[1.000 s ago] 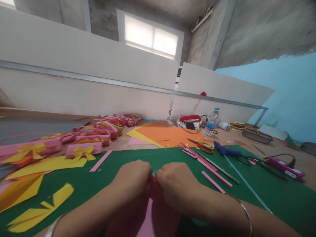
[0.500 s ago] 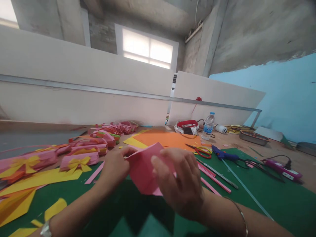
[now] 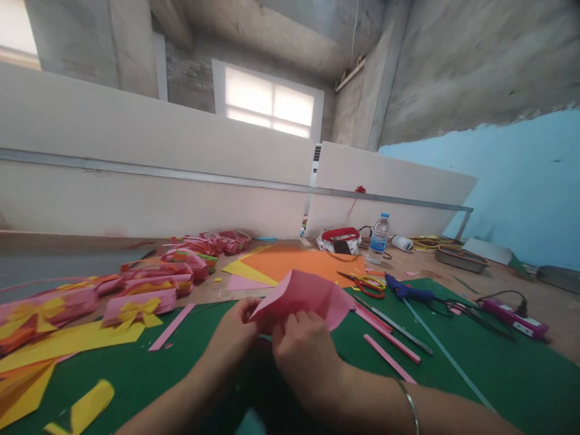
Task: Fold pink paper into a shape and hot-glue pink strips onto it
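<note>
While the left hand (image 3: 236, 329) pinches the left edge of the pink paper (image 3: 306, 293), the right hand (image 3: 306, 345) has its fingers curled tight on the near edge. The paper is up over the green mat (image 3: 521, 368). It is bent but looks only partly done, with nothing stuck on that I can see. The pink bundles (image 3: 168, 299) with yellow bows (image 3: 138, 310) on the left look finished.

Left hand (image 3: 238, 329) and right hand (image 3: 304, 347) gripping pink paper (image 3: 301, 293) over green mat (image 3: 516, 374); scissors (image 3: 372, 286) near glue gun (image 3: 410, 291)
</note>
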Demonstrator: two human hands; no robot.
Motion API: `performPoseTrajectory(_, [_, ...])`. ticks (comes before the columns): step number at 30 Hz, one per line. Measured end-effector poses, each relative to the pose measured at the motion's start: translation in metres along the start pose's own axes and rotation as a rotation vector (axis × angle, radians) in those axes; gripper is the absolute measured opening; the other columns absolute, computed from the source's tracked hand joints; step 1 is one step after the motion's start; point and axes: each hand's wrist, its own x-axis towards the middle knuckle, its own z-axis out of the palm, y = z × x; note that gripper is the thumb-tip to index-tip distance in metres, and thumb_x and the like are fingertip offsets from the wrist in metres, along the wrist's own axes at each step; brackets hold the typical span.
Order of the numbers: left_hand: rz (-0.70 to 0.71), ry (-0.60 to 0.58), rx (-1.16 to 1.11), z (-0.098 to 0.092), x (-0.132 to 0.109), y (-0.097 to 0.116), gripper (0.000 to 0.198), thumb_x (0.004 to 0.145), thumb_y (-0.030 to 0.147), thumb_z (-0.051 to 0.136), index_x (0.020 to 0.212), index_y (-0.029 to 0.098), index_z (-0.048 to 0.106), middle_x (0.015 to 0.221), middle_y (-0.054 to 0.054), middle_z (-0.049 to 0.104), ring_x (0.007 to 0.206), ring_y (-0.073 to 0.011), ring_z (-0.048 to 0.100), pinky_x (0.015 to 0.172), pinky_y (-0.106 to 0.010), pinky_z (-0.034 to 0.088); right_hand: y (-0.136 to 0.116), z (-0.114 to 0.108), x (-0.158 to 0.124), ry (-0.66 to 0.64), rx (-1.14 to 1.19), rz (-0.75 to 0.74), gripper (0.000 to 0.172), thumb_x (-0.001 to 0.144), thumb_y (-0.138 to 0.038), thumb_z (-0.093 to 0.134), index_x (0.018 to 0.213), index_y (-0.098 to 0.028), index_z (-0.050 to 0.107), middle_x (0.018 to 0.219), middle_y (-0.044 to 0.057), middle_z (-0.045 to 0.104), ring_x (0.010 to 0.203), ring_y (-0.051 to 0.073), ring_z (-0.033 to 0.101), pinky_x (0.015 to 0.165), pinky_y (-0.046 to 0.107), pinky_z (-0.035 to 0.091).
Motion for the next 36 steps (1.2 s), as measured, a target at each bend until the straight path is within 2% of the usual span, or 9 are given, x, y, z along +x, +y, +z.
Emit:
performPoseTrajectory(3, [-0.011, 0.031, 0.050, -0.004, 0.002, -0.011, 0.044, 0.063, 0.044, 0.062, 0.094, 0.018, 0.045, 0.086, -0.008, 0.062, 0.069, -0.0218, 0.063, 0.054, -0.034, 0.052, 0.017, -0.002, 0.008, -0.162, 0.020, 0.048, 0.012, 0.079, -0.007, 0.053, 0.073, -0.013, 0.062, 0.067, 0.009, 0.064, 0.061, 0.022, 0.059, 0.051, 0.031, 0.039])
performPoseTrajectory(5, [0.102, 0.139, 0.260, -0.013, 0.001, -0.014, 0.042, 0.062, 0.042, 0.066, 0.088, 0.018, 0.044, 0.085, -0.008, 0.060, 0.073, -0.0242, 0.061, 0.058, -0.037, 0.051, 0.028, -0.003, 0.013, -0.258, 0.025, 0.090, 0.013, 0.080, -0.008, 0.053, 0.076, -0.013, 0.064, 0.071, 0.010, 0.066, 0.066, 0.022, 0.061, 0.054, 0.031, 0.039])
performPoseTrajectory(9, [1.001, 0.161, 0.941, -0.026, -0.003, -0.011, 0.007, 0.079, 0.022, 0.053, 0.084, 0.019, 0.056, 0.089, -0.006, 0.066, 0.088, -0.0244, 0.061, 0.077, -0.039, 0.046, 0.039, -0.001, 0.018, -0.354, 0.046, 0.087, 0.012, 0.081, -0.011, 0.054, 0.082, -0.015, 0.066, 0.077, 0.009, 0.067, 0.074, 0.021, 0.062, 0.060, 0.029, 0.040])
performPoseTrajectory(10, [1.186, 0.133, 1.047, -0.027, -0.004, -0.010, 0.014, 0.082, 0.017, 0.050, 0.091, 0.019, 0.060, 0.097, -0.006, 0.068, 0.097, -0.0243, 0.060, 0.085, -0.039, 0.043, 0.038, 0.001, 0.017, -0.358, 0.069, 0.066, 0.013, 0.082, -0.012, 0.054, 0.085, -0.016, 0.066, 0.077, 0.009, 0.067, 0.074, 0.021, 0.061, 0.062, 0.029, 0.040])
performPoseTrajectory(12, [1.328, 0.098, 1.202, -0.025, -0.003, -0.010, 0.023, 0.081, 0.009, 0.049, 0.097, 0.018, 0.064, 0.101, -0.005, 0.070, 0.114, -0.0239, 0.053, 0.103, -0.041, 0.029, 0.035, 0.004, 0.015, -0.364, 0.128, 0.004, 0.015, 0.084, -0.015, 0.053, 0.089, -0.017, 0.066, 0.077, 0.008, 0.067, 0.075, 0.019, 0.061, 0.065, 0.028, 0.041])
performPoseTrajectory(15, [1.126, -0.037, 1.343, -0.023, 0.002, -0.012, 0.022, 0.078, 0.005, 0.053, 0.067, 0.018, 0.068, 0.070, -0.002, 0.072, 0.116, -0.0249, 0.053, 0.112, -0.048, 0.006, 0.031, 0.006, 0.012, -0.432, 0.210, -0.108, 0.016, 0.084, -0.016, 0.052, 0.086, -0.016, 0.067, 0.078, 0.007, 0.067, 0.076, 0.018, 0.061, 0.063, 0.026, 0.040])
performPoseTrajectory(19, [0.862, -0.154, 1.384, -0.023, 0.004, -0.012, 0.023, 0.076, 0.007, 0.056, 0.063, 0.020, 0.070, 0.062, -0.004, 0.073, 0.104, -0.0265, 0.061, 0.108, -0.060, 0.007, 0.029, 0.006, 0.012, -0.533, 0.236, -0.193, 0.015, 0.083, -0.017, 0.051, 0.084, -0.016, 0.066, 0.081, 0.007, 0.067, 0.075, 0.019, 0.062, 0.058, 0.026, 0.041])
performPoseTrajectory(28, [0.813, -0.201, 1.512, -0.016, -0.002, 0.000, 0.023, 0.077, 0.010, 0.056, 0.062, 0.018, 0.071, 0.061, -0.006, 0.070, 0.079, -0.0252, 0.063, 0.104, -0.064, 0.010, 0.020, 0.011, 0.014, -0.553, 0.151, -0.256, 0.019, 0.082, -0.009, 0.045, 0.086, -0.012, 0.063, 0.079, 0.012, 0.065, 0.072, 0.023, 0.063, 0.055, 0.029, 0.045])
performPoseTrajectory(36, [0.802, -0.242, 1.484, -0.019, 0.006, 0.001, 0.023, 0.074, 0.009, 0.056, 0.061, 0.022, 0.071, 0.057, -0.005, 0.068, 0.072, -0.0225, 0.061, 0.102, -0.063, 0.013, 0.028, 0.007, 0.021, -0.556, 0.114, -0.322, 0.015, 0.076, -0.007, 0.051, 0.074, -0.014, 0.064, 0.069, 0.008, 0.068, 0.063, 0.020, 0.062, 0.074, 0.039, 0.042])
